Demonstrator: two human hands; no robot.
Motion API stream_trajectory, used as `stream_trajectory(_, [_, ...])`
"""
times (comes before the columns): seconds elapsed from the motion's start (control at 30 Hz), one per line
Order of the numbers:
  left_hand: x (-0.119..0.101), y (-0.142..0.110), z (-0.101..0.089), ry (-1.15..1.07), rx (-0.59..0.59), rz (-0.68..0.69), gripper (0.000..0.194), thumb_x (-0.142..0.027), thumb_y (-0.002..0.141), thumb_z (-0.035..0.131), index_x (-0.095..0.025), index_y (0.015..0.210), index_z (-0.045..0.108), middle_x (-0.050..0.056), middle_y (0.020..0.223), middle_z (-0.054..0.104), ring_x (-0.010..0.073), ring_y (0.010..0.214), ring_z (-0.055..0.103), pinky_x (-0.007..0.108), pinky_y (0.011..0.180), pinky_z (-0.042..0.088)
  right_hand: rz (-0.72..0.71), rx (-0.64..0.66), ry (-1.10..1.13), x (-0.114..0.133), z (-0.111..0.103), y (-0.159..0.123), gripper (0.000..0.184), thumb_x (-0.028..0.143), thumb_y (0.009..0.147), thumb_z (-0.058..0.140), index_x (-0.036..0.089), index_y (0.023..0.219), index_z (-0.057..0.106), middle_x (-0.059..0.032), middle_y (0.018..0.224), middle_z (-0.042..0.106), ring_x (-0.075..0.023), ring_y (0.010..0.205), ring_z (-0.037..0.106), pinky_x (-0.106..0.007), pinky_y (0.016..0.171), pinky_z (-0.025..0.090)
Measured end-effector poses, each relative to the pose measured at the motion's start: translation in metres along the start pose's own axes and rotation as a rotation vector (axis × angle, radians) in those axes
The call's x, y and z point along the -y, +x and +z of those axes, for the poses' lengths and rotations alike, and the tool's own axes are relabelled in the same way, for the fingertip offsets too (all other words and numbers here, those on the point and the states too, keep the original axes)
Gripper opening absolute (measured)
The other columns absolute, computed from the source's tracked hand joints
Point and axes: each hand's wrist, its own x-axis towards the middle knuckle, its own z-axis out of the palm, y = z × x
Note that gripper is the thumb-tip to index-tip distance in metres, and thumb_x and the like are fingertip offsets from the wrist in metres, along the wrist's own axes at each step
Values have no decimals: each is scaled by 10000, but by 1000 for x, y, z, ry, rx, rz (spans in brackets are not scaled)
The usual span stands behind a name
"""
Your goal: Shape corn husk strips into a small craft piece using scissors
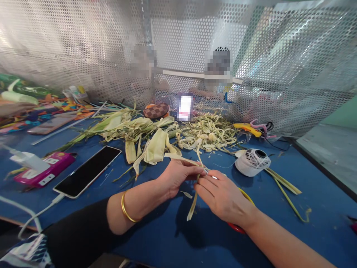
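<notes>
Low over the table's middle, my left hand [177, 176] is closed in a pinch on pale corn husk strips. A gold bangle circles that wrist. My right hand [223, 195] meets it fingertip to fingertip, also closed on the strips. One husk strip [193, 205] hangs down between the hands, and another points left above my left hand. How the strips cross is hidden by my fingers. Beside and under my right hand shows a red and yellow curved handle [237, 227], mostly covered. A small husk scrap [186, 194] lies below my left hand.
A husk pile [156, 145] and shredded husk [209, 132] lie ahead. A thread spool [252, 162] and stalks [284, 182] are right. Left are a phone [87, 171], its cable and a purple power strip [46, 169]. A perforated screen [189, 37] stands behind; another person's hand [16, 109] is far left.
</notes>
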Motion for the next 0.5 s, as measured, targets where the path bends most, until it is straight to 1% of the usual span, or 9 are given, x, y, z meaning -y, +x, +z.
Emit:
stream_trajectory(0.07, [-2,0,-1,2,-2,12,171,-206,571,795,-111,679,701,40,669,679,115,646,606,260,714,486,56,-53,38,-2,-3,0,274,92,936,349,154,925,616,-60,779,667,-167,724,597,-345,773,418])
stream_trajectory(0.13, [-4,-1,-1,-6,-2,20,193,-237,594,788,-111,710,698,44,686,682,119,646,615,261,709,492,218,-153,19,-7,-5,-1,224,140,938,396,150,1054,588,-83,862,681,-179,800,615,-341,788,418])
stream_trajectory(0.17, [-6,-1,-1,-11,-4,19,202,-252,609,779,-111,726,695,46,688,682,123,648,622,263,706,496,318,-186,-13,-9,-5,-1,210,183,936,429,149,1079,580,-101,906,681,-198,847,617,-348,797,413])
stream_trajectory(0.2, [-7,-1,-1,-14,-9,15,206,-265,625,770,-111,737,690,48,686,680,127,649,628,264,701,499,406,-189,-46,-12,-5,-2,203,226,932,456,148,1069,584,-115,928,679,-218,873,616,-359,807,406])
stream_trajectory(0.23, [-8,-2,-1,-9,-13,14,208,-275,640,761,-111,741,683,47,679,676,128,647,630,262,691,500,466,-162,-64,-14,-4,-2,196,258,930,467,149,1028,597,-116,911,680,-229,861,615,-369,813,397])
stream_trajectory(0.3, [-9,-2,-1,31,-19,21,205,-284,658,755,-111,722,664,37,647,658,118,615,618,245,647,491,491,-64,-43,-16,-2,-1,204,255,943,438,155,902,612,-78,777,675,-208,741,609,-373,826,372])
stream_trajectory(0.37, [-9,-2,0,83,-34,42,196,-269,662,757,-110,690,646,18,598,630,96,557,583,226,596,471,459,0,-20,-15,0,1,256,201,952,403,165,788,595,-27,625,627,-170,606,563,-359,823,348])
stream_trajectory(0.43, [-8,-1,0,125,-58,63,173,-245,671,748,-110,672,640,3,553,604,82,508,547,219,560,453,440,11,-28,-12,-1,3,294,173,952,391,172,719,569,-9,564,583,-153,551,518,-340,790,332])
stream_trajectory(0.5, [-7,0,0,151,-84,83,146,-226,683,731,-110,663,643,-2,529,595,80,483,528,224,546,450,435,14,-25,-9,-3,5,308,170,951,389,178,685,545,-5,554,562,-148,532,489,-326,749,320])
